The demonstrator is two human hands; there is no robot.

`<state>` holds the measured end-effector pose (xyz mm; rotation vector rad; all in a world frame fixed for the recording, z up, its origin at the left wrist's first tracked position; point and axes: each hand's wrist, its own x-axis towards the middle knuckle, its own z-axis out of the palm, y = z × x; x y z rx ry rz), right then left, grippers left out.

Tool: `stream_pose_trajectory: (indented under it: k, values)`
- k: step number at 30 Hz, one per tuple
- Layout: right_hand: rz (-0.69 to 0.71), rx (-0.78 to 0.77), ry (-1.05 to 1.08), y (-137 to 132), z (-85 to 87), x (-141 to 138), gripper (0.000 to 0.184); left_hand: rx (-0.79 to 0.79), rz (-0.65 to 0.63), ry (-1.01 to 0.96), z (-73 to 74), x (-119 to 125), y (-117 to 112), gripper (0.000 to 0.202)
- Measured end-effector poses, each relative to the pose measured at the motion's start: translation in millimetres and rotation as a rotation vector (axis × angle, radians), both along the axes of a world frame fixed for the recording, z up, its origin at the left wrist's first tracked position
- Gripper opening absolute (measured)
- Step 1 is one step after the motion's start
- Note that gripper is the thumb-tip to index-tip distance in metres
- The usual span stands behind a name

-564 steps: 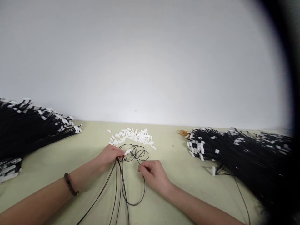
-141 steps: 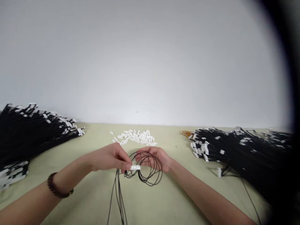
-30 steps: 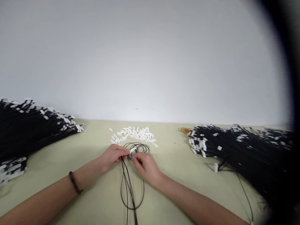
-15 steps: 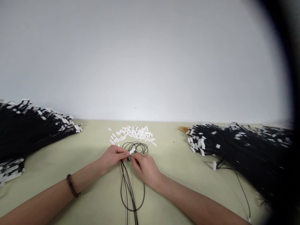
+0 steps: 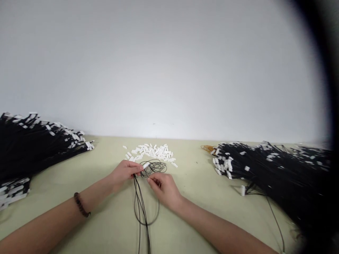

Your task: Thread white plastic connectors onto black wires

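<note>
My left hand [image 5: 126, 171] is closed in a pinch on a small white connector [image 5: 146, 165] at the middle of the table. Several black wires [image 5: 142, 206] run from it, some hanging down toward the near edge and others coiled in loose loops [image 5: 159, 165] behind it. Just to the right, my right hand [image 5: 166, 188] is also pinched, thumb against forefinger, on what looks like one black wire whose loop runs up under the hand. The wire's tip is too small to see. A gap separates the two hands.
Behind the hands lies a scatter of loose white connectors [image 5: 156, 151]. Bundles of black wires with white ends are heaped at left [image 5: 31, 148] and right [image 5: 265, 169]. A small orange coil [image 5: 208, 149] lies by the right heap. A pale wall [image 5: 169, 70] rises behind the table.
My left hand has shifted slightly left and away from me with the connector. A gap has opened between it and my right hand, which has barely moved.
</note>
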<state>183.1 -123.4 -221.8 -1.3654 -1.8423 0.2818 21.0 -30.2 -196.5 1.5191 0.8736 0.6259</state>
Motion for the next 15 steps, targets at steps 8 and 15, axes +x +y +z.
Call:
stream_pose_trajectory:
  k: [8,15]
  values:
    - [0.401,-0.466,0.521,5,-0.1,10,0.031,0.014,0.012,-0.198,58.5,-24,11,0.024]
    - [0.528,-0.529,0.640,6,0.8,14,0.031,0.078,0.050,-0.187,74.5,-29,7,0.022]
